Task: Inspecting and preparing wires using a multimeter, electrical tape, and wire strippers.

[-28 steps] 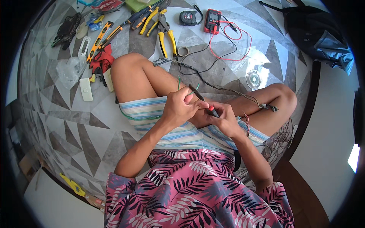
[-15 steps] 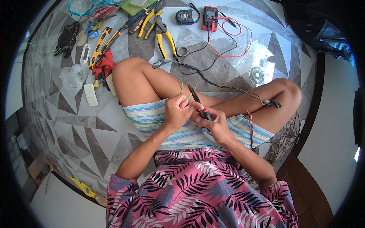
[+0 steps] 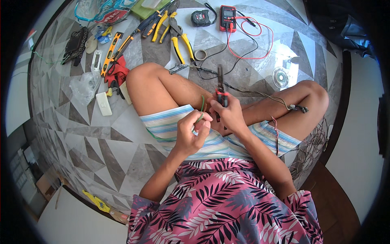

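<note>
My left hand (image 3: 191, 131) is closed, pinching a green wire (image 3: 202, 102) over my lap. The green end sticks up past the fingertips, with a short copper-coloured strand beside it; more of the wire runs down the left side of my shorts. In my right hand (image 3: 230, 113) is a pair of pliers (image 3: 220, 83) with dark jaws and red-and-black handles. Its jaws point away from me, apart from the wire. The fingers wrap round the handles, hiding part of them.
Beyond my crossed legs lie a bundle of twisted wires (image 3: 243, 90), yellow-handled pliers (image 3: 177, 46), a tape roll (image 3: 200, 55), a tape measure (image 3: 200, 18) and a red multimeter (image 3: 228, 18). A spirit level (image 3: 110, 53) and a white switch plate (image 3: 104, 104) are on the left. Tangled wires (image 3: 307, 152) lie right.
My right hand has drawn the pliers away from the green wire, up and to the right. The left hand, still pinching the wire, has moved slightly down.
</note>
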The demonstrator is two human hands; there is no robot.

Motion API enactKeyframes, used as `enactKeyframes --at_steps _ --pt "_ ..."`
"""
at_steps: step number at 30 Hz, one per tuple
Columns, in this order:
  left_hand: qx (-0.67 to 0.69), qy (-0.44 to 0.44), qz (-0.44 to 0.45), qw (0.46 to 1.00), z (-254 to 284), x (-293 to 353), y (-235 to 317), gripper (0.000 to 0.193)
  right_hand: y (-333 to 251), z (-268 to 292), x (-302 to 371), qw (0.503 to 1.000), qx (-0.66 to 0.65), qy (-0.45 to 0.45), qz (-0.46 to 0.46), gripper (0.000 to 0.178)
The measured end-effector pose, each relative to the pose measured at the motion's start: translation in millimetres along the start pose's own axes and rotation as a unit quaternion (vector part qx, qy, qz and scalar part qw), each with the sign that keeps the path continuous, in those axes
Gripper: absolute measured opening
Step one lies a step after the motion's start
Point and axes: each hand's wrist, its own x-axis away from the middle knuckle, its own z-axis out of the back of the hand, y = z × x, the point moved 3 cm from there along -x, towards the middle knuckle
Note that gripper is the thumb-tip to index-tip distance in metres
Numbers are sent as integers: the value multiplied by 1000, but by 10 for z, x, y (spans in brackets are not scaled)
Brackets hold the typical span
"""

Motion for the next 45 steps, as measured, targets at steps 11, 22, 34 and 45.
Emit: enactKeyframes --at_steps 11,22,34,45 --pt "-15 84 50 995 42 248 -132 27 -174 -136 -110 964 -199 -163 -66 26" --pt "178 44 213 960 103 206 -367 32 -231 16 -22 974 -169 -149 -16 42" --pt "167 38 194 966 140 213 -423 38 -325 -37 -17 977 -175 -98 70 41" --pt "224 71 177 956 258 172 -289 37 -434 147 -78 990 36 -61 120 45"
